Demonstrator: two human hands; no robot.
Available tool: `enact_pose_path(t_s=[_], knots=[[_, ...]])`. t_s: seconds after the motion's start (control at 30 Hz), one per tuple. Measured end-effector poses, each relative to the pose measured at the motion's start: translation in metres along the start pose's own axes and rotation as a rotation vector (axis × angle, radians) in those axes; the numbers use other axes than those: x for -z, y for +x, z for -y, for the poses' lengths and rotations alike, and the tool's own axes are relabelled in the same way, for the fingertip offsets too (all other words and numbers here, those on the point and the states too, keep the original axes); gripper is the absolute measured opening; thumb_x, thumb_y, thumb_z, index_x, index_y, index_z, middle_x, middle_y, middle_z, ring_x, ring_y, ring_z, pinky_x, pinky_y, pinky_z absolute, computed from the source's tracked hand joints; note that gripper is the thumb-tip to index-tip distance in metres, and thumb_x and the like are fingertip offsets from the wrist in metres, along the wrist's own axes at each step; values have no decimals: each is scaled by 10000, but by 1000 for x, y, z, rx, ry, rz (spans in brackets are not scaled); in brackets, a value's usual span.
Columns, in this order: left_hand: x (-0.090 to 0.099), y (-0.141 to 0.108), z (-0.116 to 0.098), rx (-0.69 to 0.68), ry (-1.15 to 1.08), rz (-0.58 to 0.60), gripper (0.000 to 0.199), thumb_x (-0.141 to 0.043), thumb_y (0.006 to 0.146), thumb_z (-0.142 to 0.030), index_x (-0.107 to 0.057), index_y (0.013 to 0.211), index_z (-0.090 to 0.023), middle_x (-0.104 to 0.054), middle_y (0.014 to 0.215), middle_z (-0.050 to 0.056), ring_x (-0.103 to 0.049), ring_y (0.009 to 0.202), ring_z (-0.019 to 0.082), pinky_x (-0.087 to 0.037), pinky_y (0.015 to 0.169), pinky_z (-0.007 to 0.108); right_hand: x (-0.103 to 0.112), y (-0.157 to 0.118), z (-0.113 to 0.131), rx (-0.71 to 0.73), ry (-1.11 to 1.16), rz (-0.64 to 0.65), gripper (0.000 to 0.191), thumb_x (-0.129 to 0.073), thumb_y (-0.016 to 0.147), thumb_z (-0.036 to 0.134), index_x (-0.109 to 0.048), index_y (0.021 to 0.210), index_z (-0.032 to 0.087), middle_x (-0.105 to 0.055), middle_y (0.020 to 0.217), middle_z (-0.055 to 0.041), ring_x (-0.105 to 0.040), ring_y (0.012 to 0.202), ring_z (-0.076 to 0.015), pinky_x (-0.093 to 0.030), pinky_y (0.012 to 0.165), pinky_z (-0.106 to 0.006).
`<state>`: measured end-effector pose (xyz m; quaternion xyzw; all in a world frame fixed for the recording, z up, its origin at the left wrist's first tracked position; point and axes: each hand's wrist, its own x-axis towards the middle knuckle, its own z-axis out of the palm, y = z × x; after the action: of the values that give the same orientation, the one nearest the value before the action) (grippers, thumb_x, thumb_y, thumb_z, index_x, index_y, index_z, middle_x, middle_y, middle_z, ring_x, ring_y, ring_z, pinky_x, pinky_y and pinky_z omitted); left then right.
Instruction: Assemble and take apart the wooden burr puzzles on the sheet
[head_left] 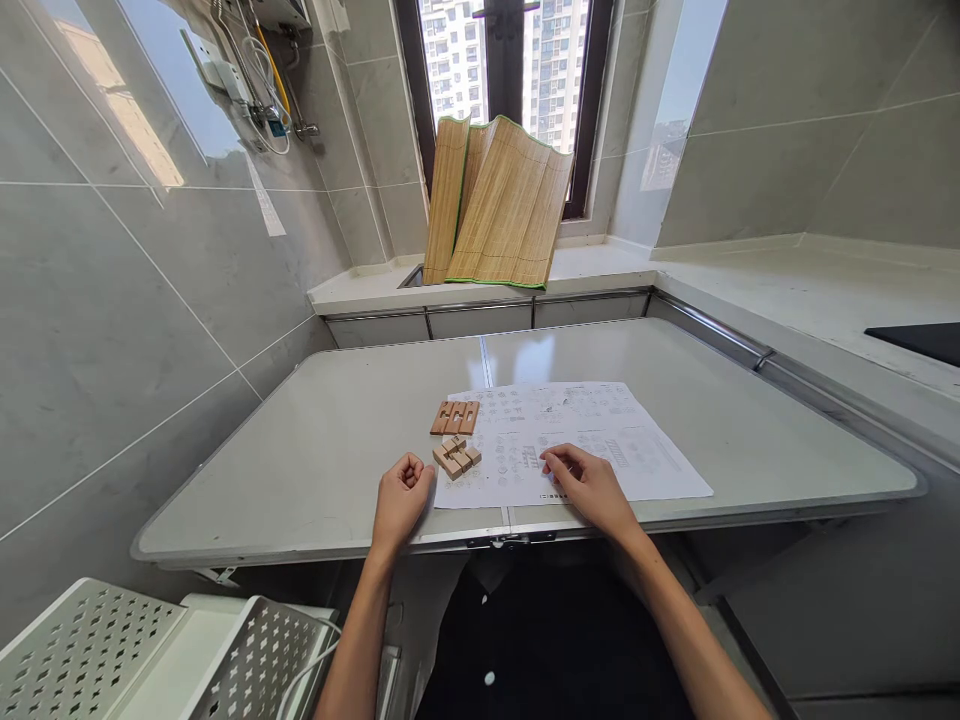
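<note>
My left hand (pixel 404 495) rests on the table at the left edge of a printed paper sheet (pixel 517 490). Its fingers are curled into a loose fist, with nothing showing in it. Just right of it, a cluster of light wooden puzzle blocks (pixel 456 457) sits on the sheet's left part. Behind these lie several flat, reddish-brown wooden pieces with cut-out slots (pixel 455 417), side by side at the sheet's edge. My right hand (pixel 589 485) is over the front middle of the sheet, fingers loosely bent and a little apart, holding nothing that I can see.
The folding table (pixel 300 450) has a centre seam and a metal front latch (pixel 499 542). A folded bamboo mat (pixel 510 210) leans at the window. White perforated racks (pixel 255 660) stand at lower left. A ledge (pixel 810 290) runs along the right wall.
</note>
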<state>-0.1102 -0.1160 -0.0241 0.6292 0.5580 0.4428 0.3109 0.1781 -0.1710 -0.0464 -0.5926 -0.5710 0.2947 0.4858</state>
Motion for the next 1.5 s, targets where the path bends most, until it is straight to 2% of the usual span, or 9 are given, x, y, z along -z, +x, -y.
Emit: enact_pose_path(t_s=[0.57,1.5], knots=[[0,2,7,-7,-11,6,305,-604,806,-350,-369,666,-216,-335,635,-70,-348,586,99,-310,584,191,0,0,-1,-3,4,3,367,-541,945,547,-732,924,234,-755,809,-35,-619,647,-190,-470,638,-302],[0,0,3,7,-1,4,310,-596,801,-372,-368,662,-214,-333,638,-69,-342,596,100,-298,599,201,-1,1,-3,-16,10,10,350,-549,951,528,-724,926,226,-751,824,-41,-613,664,-188,-467,647,-299]])
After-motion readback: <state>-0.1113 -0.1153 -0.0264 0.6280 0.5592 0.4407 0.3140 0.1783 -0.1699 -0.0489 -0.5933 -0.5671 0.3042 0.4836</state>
